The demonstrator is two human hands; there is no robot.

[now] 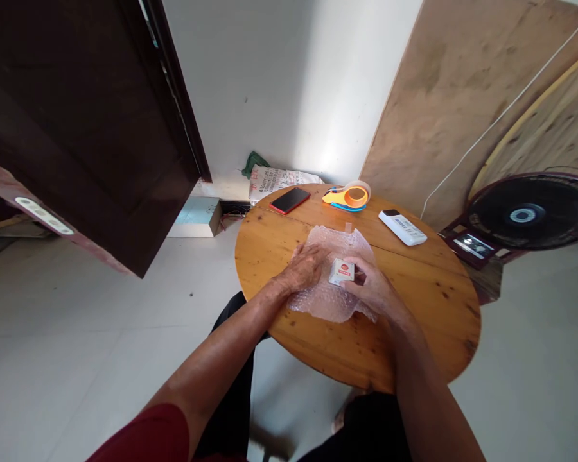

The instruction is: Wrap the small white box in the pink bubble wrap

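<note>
A small white box [341, 272] with red print is over the middle of a bubble wrap sheet [325, 307], held between the thumb and curled fingers of my right hand [374, 286]. My left hand [306, 266] lies flat on the wrap, fingers extended. Beyond, on the round wooden table [428, 289]: phone [289, 200], orange tape dispenser [334, 197], white device [402, 228].

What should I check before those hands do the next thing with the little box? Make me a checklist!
1. Little box in the right hand: ok.
2. Bubble wrap spread on the table: ok.
3. Left hand resting on the bubble wrap: ok.
4. Tape dispenser on the same table: ok.
5. Phone off the bubble wrap: ok.
6. What's inside the box: cannot tell.
</note>
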